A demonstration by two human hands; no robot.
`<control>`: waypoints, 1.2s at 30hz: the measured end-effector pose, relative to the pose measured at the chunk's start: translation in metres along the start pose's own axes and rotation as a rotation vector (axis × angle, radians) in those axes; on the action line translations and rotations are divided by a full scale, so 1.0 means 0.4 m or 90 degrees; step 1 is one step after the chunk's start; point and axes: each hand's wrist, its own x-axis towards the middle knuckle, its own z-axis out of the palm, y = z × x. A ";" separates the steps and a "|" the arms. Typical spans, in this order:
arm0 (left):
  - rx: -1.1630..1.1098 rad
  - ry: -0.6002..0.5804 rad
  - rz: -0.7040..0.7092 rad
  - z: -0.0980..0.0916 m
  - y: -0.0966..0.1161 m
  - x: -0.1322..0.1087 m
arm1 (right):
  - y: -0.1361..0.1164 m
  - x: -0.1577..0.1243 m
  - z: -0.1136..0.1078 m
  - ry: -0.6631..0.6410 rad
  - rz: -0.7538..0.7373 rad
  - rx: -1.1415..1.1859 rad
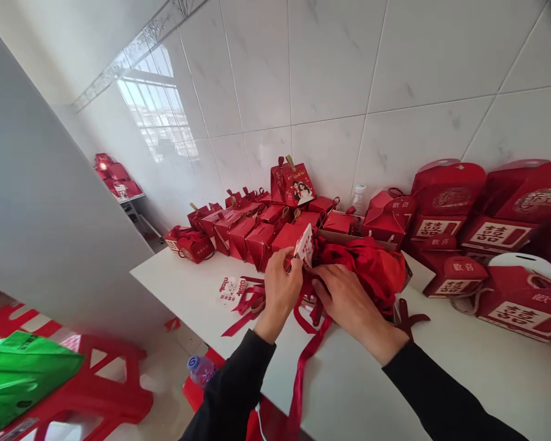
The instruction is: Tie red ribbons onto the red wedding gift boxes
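My left hand point(282, 285) pinches a small white card with red print point(304, 247), held upright above the table. Close beside it, my right hand point(349, 300) is closed with its fingertips at a red ribbon point(307, 361), whose long tail hangs over the table's front edge. My fingers partly hide where ribbon and card meet. Under my right hand lies more dark red ribbon. Another printed white card point(232, 290) and loose ribbon pieces point(250, 301) rest on the table left of my left hand. A heap of red fabric point(371, 263) sits in an open cardboard box just behind my right hand.
Rows of red gift boxes point(243, 234) fill the back of the white table point(349, 392). Larger red boxes point(447, 202) stand at right. A clear bottle point(359, 199) is by the wall. Below left are a red stool point(114, 373), green bag point(27, 367) and plastic bottle point(202, 369).
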 end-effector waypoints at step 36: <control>0.122 0.002 0.185 0.040 0.013 -0.039 | 0.008 0.001 -0.040 -0.258 0.129 -0.148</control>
